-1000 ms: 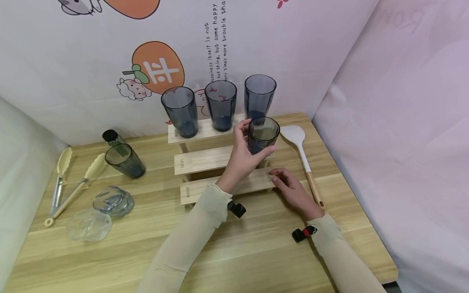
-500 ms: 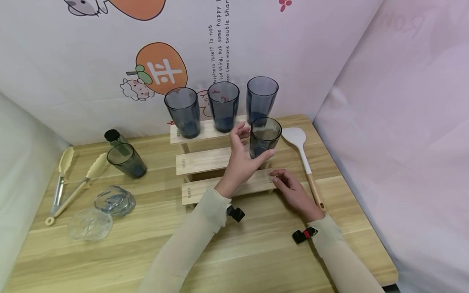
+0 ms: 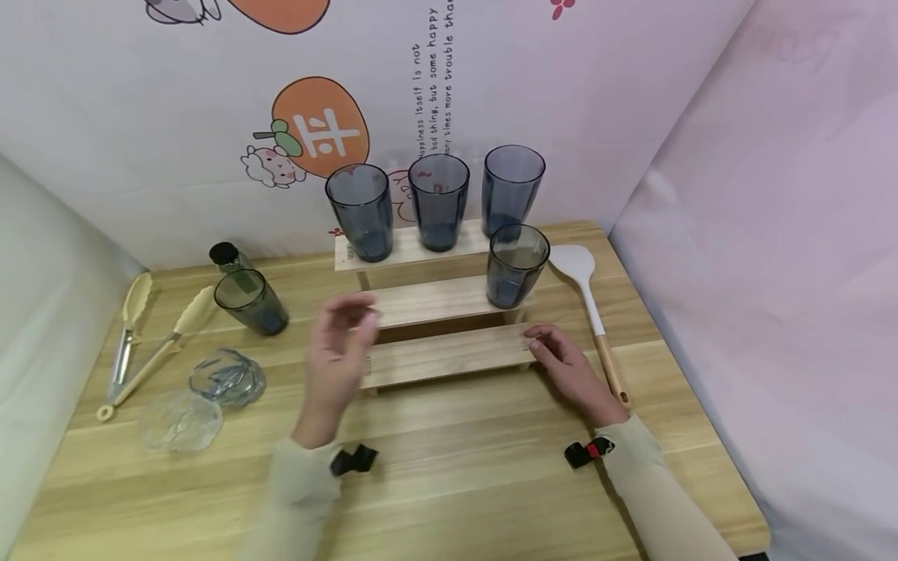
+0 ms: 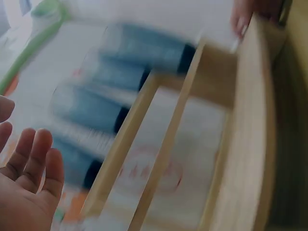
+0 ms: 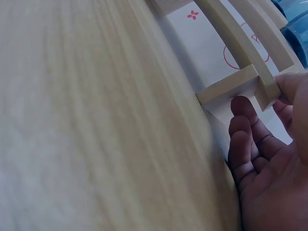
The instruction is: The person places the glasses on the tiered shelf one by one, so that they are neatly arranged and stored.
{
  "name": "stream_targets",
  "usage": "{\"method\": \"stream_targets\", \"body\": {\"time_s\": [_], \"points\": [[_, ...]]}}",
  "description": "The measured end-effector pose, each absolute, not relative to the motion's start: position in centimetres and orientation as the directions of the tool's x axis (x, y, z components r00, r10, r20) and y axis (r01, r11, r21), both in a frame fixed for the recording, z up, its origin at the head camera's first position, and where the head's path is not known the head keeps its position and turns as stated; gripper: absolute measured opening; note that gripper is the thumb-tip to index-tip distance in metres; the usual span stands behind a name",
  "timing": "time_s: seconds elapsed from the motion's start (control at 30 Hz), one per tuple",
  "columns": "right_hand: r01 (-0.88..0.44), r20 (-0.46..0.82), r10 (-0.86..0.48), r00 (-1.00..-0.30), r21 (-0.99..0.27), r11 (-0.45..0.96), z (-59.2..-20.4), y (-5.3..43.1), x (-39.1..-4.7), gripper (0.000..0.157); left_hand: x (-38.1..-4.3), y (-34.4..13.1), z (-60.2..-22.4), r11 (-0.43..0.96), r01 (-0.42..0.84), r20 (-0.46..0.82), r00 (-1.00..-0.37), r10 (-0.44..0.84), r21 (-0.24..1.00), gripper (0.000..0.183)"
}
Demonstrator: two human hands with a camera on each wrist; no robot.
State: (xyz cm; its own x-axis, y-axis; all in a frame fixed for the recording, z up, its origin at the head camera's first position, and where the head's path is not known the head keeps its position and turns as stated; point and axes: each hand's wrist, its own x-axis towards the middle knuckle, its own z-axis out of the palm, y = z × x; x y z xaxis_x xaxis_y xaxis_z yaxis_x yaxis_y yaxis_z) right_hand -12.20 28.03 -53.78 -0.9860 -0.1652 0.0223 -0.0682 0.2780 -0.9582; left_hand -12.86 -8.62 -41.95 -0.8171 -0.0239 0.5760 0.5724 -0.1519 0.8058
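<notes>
My left hand (image 3: 337,362), blurred by motion, is off the left end of the stepped wooden rack (image 3: 449,354), fingers loosely bent and holding nothing. In the left wrist view its fingers (image 4: 36,159) are apart from the blurred glasses. The right hand (image 3: 567,375) grips the right end of the rack's lowest board; in the right wrist view the thumb lies on the board (image 5: 262,79) and fingers curl beneath. One smoky blue glass (image 3: 515,269) stands upright at the right end of the middle step. Three more, the left glass (image 3: 361,214), middle glass (image 3: 440,204) and right glass (image 3: 510,193), line the top step.
A white spatula (image 3: 575,265) with a wooden handle lies right of the rack. At left are a dark tumbler (image 3: 252,304), a black-capped bottle (image 3: 228,257), tongs (image 3: 157,354), a bluish glass bowl (image 3: 228,378) and a clear bowl (image 3: 180,421). A printed cloth hangs behind.
My left hand has let go of the glass on the middle step and moved left and toward me. The right hand stays at the rack's end.
</notes>
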Motion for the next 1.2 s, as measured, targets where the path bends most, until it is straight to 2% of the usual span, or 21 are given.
{"method": "stream_targets", "body": {"time_s": [0.13, 0.2, 0.3, 0.4, 0.5, 0.67, 0.83, 1.0, 1.2], "points": [[-0.073, 0.028, -0.165, -0.986, -0.959, 0.272, -54.2, 28.2, -12.2, 0.029, -14.0, -14.3, -41.6, 0.012, 0.518, 0.492, -0.806, -0.33, 0.856, 0.028], [-0.072, 0.03, -0.157, -0.987, -0.961, 0.266, -54.2, 28.2, -12.2, 0.029, -15.1, -16.6, -41.9, 0.12, 0.428, 0.433, -0.777, -0.457, 0.896, 0.034], [-0.079, 0.04, -0.153, -0.987, -0.962, 0.262, -54.2, 28.2, -12.1, 0.027, -16.7, -18.9, -42.8, 0.206, 0.248, 0.321, -0.766, -0.557, 0.947, 0.049], [-0.093, 0.051, -0.163, -0.985, -0.96, 0.263, -54.2, 28.0, -12.1, 0.026, -17.7, -20.2, -43.7, 0.246, 0.069, 0.204, -0.787, -0.582, 0.967, 0.064], [-0.101, 0.056, -0.166, -0.985, -0.957, 0.272, -54.1, 27.8, -12.2, 0.026, -18.4, -20.9, -44.3, 0.278, -0.048, 0.129, -0.801, -0.584, 0.959, 0.074], [-0.106, 0.062, -0.161, -0.985, -0.954, 0.281, -54.0, 27.6, -12.2, 0.025, -19.4, -21.4, -44.6, 0.328, -0.129, 0.092, -0.809, -0.58, 0.936, 0.078], [-0.086, 0.041, -0.16, -0.986, -0.954, 0.286, -53.8, 27.7, -12.2, 0.027, -19.4, -21.2, -44.7, 0.324, -0.131, 0.083, -0.818, -0.569, 0.937, 0.073], [-0.081, 0.034, -0.163, -0.986, -0.954, 0.29, -53.7, 27.8, -12.2, 0.028, -18.7, -20.7, -45.0, 0.254, -0.045, 0.098, -0.847, -0.523, 0.966, 0.069], [-0.094, 0.05, -0.161, -0.986, -0.956, 0.279, -53.7, 27.8, -12.1, 0.027, -18.5, -19.8, -45.8, 0.115, 0.027, 0.079, -0.873, -0.481, 0.993, 0.084]]}}
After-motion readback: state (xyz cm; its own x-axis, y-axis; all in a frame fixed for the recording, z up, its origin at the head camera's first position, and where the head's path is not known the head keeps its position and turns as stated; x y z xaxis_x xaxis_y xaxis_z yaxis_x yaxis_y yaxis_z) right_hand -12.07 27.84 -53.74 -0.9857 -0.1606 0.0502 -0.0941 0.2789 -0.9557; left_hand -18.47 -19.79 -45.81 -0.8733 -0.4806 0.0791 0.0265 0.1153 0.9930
